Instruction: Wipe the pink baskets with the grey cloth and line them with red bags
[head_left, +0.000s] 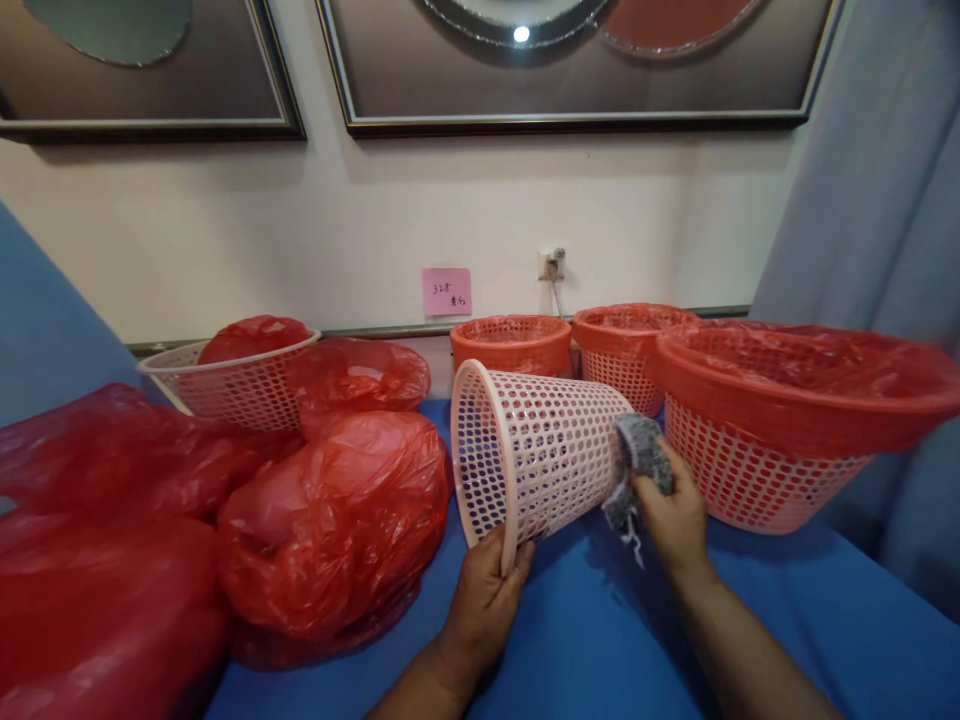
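Observation:
A pale pink perforated plastic wastebasket (555, 445) is tilted on its side, its open mouth facing left. My left hand (487, 595) grips the lower part of its rim, with the thumb and fingers on either side. In my right hand (679, 515) is a grey, damp-looking cloth (645, 465) with loose white threads hanging down. The fingers pinch it against the basket's outer wall near the base, at the right. The basket's underside is out of sight.
Red plastic bags (345, 530) heap up at the left, before a white basket (232, 380). Red-lined baskets stand behind (510, 345) and at right (765, 480) on the blue-covered table (592, 640). A pink note (446, 292) and a socket (551, 265) are on the wall.

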